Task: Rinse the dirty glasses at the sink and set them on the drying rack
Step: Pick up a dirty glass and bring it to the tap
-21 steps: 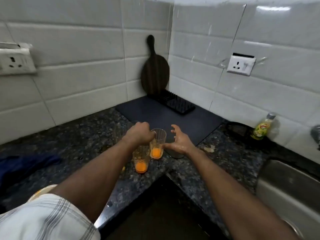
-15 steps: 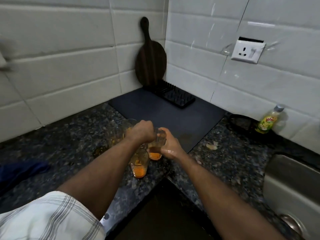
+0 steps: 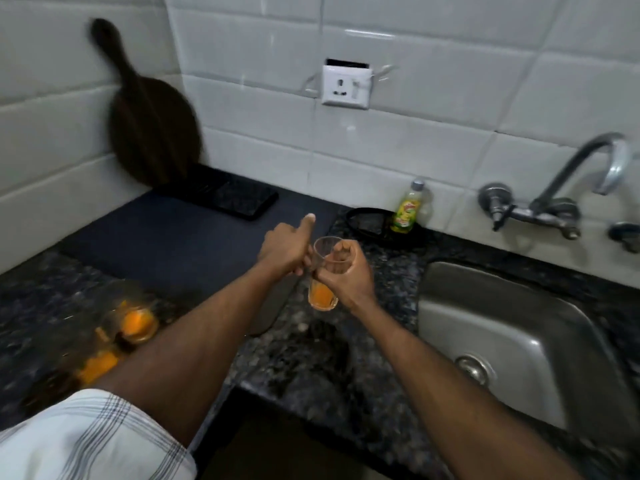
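Carrying first juice-stained glass [image 3: 323,271] toward sink [image 3: 512,327], right hand [image 3: 346,275] wrapped round it, left hand [image 3: 287,249] loosely curled beside. Two dirty glasses [image 3: 136,323] waiting on bench [image 3: 311,358] left; drying rack [image 3: 235,199] bare, nothing rinsed.

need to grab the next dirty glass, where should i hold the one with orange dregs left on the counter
Wrap the fingers round the clear upper wall of the glass, coming from the sink side with the free hand. It appears upright, residue only at the bottom, so a side grip keeps it level.

Cutting board [image 3: 152,133] leaning; soap bottle [image 3: 407,211]; socket [image 3: 346,85].
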